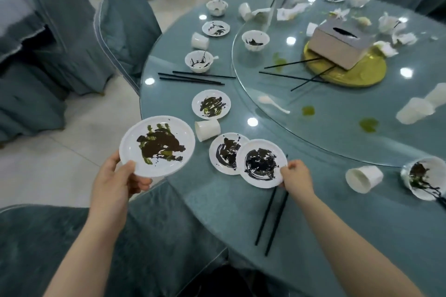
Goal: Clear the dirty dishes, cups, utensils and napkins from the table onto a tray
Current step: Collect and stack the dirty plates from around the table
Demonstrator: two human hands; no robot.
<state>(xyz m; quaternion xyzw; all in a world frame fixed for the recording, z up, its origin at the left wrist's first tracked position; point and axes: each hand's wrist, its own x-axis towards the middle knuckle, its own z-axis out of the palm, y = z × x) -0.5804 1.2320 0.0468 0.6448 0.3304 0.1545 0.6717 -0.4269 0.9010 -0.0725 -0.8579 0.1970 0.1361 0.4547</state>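
My left hand (120,179) grips the near rim of a white plate (157,146) smeared brown and green, held off the table's left edge. My right hand (298,177) pinches the right rim of a second dirty plate (261,163), which overlaps a third dirty plate (225,152) lying on the table. A pair of black chopsticks (272,219) lies below my right hand. A tipped white cup (207,130) and another smeared plate (211,104) lie just beyond. No tray is in view.
The round blue table (205,200) carries dirty bowls (199,61), tipped cups (364,178), more chopsticks (193,77), a spoon (272,103) and crumpled napkins (289,12). A glass turntable (337,128) holds a tissue box (340,42). Covered chairs (125,29) ring the table.
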